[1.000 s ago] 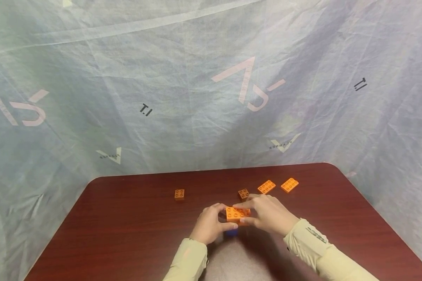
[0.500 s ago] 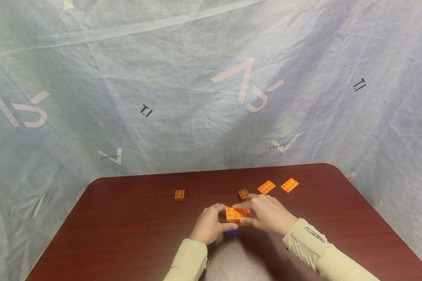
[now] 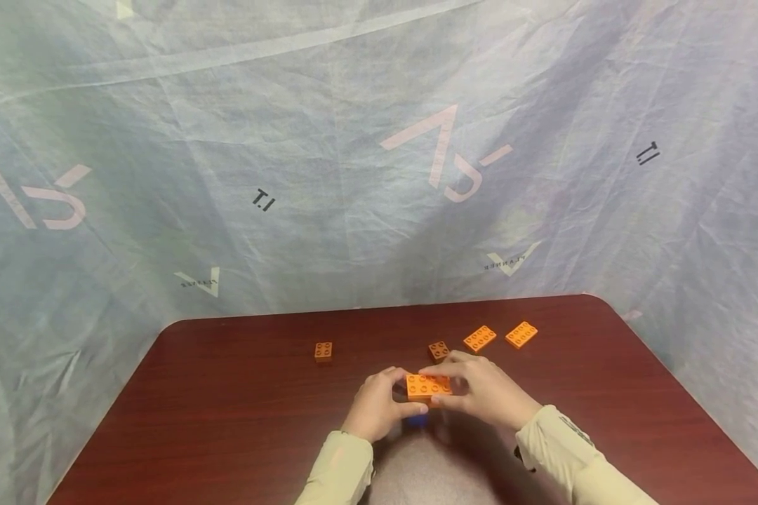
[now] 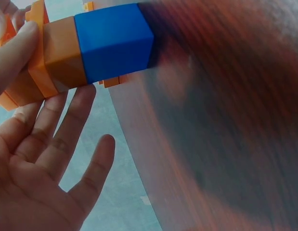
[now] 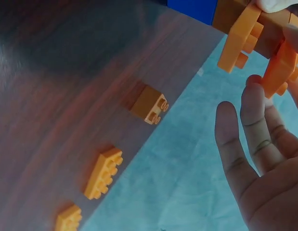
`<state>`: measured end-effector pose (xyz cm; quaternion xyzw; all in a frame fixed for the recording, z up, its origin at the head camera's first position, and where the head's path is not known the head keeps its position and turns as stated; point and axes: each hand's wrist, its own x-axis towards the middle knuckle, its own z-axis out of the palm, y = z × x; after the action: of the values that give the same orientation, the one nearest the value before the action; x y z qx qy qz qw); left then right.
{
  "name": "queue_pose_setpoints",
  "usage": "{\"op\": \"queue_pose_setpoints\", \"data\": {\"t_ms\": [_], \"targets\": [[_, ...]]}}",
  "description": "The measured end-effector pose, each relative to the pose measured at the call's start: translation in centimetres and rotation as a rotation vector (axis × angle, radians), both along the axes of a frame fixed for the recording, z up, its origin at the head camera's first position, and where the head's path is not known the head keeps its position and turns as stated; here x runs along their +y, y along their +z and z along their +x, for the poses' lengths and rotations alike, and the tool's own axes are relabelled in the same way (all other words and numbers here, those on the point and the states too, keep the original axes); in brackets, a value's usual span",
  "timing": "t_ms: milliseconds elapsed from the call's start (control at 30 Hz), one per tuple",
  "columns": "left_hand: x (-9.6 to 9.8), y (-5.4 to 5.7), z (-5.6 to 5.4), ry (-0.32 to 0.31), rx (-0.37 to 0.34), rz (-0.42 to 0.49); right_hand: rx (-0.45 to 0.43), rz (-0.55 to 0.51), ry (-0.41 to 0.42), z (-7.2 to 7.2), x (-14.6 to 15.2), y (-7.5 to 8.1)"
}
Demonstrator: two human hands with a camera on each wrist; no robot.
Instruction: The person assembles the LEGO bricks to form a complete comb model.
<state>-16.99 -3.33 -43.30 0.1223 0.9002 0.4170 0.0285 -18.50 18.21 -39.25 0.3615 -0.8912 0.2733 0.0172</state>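
A stack of toy building bricks stands between my hands: blue brick (image 4: 117,43) at the base, then a brown brick (image 4: 64,53), an orange plate brick (image 5: 238,38), a second brown brick (image 5: 274,29) and a top orange plate brick (image 3: 424,384). With thumb and fingers, my left hand (image 3: 374,407) grips the stack from its left side. My right hand (image 3: 489,389) pinches the right part of the top orange plate brick, thumb in front and index finger behind. Whether that plate is fully seated is hard to tell.
Behind the hands on the dark red table (image 3: 227,407) lie a brown brick (image 3: 323,351) to the left, another brown brick (image 3: 439,350) behind the right hand, and two orange plate bricks, one nearer (image 3: 480,339), one farther right (image 3: 521,334). A grey cloth (image 3: 328,140) hangs behind the table.
My right hand and wrist have shifted slightly, and more of the top orange plate brick's right end shows. The left hand keeps its grip on the stack.
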Motion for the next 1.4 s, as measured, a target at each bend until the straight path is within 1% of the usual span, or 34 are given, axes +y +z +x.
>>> {"op": "queue_pose_setpoints", "data": {"t_ms": [233, 433, 800, 1033, 1200, 1400], "targets": [[0.0, -0.1, 0.0, -0.002, 0.021, -0.007, 0.009, -0.112, -0.042, 0.2, 0.1, -1.3], [0.0, 0.0, 0.1, -0.002, 0.024, -0.005, 0.001, -0.189, -0.036, 0.3, 0.4, -1.7], [0.1, -0.1, 0.0, 0.0, 0.026, -0.013, -0.027, -0.172, -0.094, 0.6, 1.3, -1.6], [0.1, -0.1, 0.0, 0.011, 0.034, -0.012, -0.087, -0.221, -0.165, 0.7, 2.7, -1.8], [0.1, -0.1, 0.1, 0.014, 0.037, -0.009, -0.117, -0.258, -0.199, 0.6, 3.4, -2.0], [0.1, -0.1, 0.1, 0.022, 0.025, -0.016, -0.125, -0.253, -0.23, 0.5, 4.0, -2.6]]}}
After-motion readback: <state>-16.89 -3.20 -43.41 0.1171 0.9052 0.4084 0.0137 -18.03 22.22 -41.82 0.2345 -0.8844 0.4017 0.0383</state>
